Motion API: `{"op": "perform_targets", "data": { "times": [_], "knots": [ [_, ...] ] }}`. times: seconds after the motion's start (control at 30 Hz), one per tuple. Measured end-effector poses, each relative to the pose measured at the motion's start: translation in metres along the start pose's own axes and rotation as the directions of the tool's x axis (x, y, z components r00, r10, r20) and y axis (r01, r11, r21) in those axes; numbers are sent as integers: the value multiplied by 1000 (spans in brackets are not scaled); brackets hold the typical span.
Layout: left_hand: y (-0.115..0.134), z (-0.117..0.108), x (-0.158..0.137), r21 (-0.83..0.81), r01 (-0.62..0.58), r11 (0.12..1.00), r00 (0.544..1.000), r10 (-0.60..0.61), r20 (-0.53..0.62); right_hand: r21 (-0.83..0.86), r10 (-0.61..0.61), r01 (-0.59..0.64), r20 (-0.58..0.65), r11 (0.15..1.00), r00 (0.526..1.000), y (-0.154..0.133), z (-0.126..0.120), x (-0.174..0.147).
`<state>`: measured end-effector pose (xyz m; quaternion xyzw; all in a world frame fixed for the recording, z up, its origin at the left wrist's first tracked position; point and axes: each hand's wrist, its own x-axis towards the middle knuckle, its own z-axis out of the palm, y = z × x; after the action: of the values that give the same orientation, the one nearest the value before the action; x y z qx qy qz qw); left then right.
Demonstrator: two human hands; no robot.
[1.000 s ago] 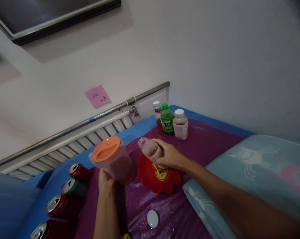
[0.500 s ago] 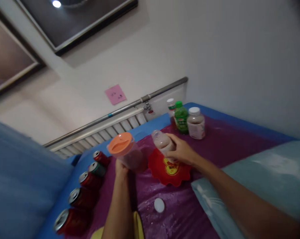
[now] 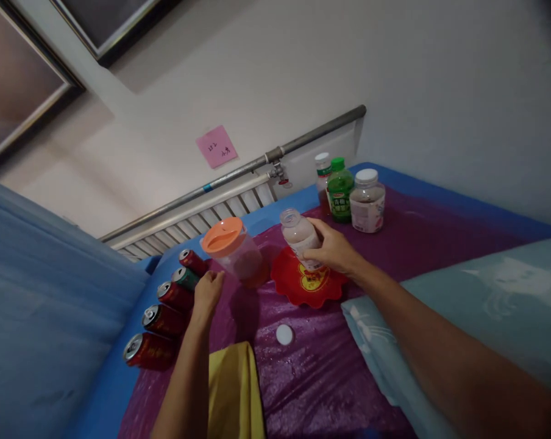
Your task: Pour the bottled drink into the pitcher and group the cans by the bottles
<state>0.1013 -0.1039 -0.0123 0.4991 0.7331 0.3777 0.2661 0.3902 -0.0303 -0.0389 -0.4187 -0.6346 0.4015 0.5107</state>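
One bottle (image 3: 300, 239) in right hand (image 3: 334, 247); five cans (image 3: 175, 297)

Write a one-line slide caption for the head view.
Right hand holding an open bottle by a red dish, left hand near drink cans and an orange-lidded pitcher.

Along the left edge of a purple plastic sheet (image 3: 330, 372), five metal drink cans (image 3: 178, 297) line up. Rightward come the left hand (image 3: 208, 289), an orange-lidded clear pitcher (image 3: 242, 259), then a scalloped red plate (image 3: 287, 288), with a clear open bottle (image 3: 298, 235) in the right hand (image 3: 334, 247) at its back. Behind, rightward: slim white-capped bottle (image 3: 322, 177), green bottle (image 3: 340, 198), wide white-capped jar (image 3: 367, 207). Before the plate: round white cap (image 3: 284, 335); nearer, left, folded yellow cloth (image 3: 236, 390).
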Motion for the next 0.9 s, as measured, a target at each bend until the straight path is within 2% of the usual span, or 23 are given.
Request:
{"op": "perform_targets", "data": {
  "times": [0.07, 0.2, 0.33, 0.43, 0.53, 0.63, 0.7, 0.8, 0.9],
  "knots": [
    [-4, 10, -28, 84, -50, 995, 995, 43, 86, -12, 1, 0, 4, 1000, 1000, -3, 0, -1],
    [-12, 52, -79, 140, -170, 975, 949, 124, 290, -13, -1, 1, 16, 1000, 1000, -7, 0, -3],
    [-28, 79, -93, 140, -217, 966, 939, 167, 301, -18, 13, -13, 25, 1000, 1000, -9, -1, -4],
    [-26, 74, -82, 75, -215, 974, 945, 188, 266, -26, 15, -14, 37, 1000, 999, -9, -1, -5],
    [3, 56, -65, -60, -206, 977, 957, 214, 196, -38, -22, 25, 69, 999, 997, -9, 1, -7],
    [52, 42, -48, -249, -222, 943, 968, 244, 59, -54, -83, 90, 119, 994, 989, -10, 5, -11],
    [82, 42, -39, -302, -254, 919, 959, 279, 42, -86, -124, 137, 142, 987, 982, -12, 7, -13],
    [108, 50, -31, -297, -291, 909, 942, 327, 78, -123, -172, 192, 159, 974, 972, -15, 7, -15],
    [115, 55, -26, -231, -324, 918, 931, 353, 97, -154, -203, 228, 163, 961, 965, -17, 5, -15]
  ]
}}
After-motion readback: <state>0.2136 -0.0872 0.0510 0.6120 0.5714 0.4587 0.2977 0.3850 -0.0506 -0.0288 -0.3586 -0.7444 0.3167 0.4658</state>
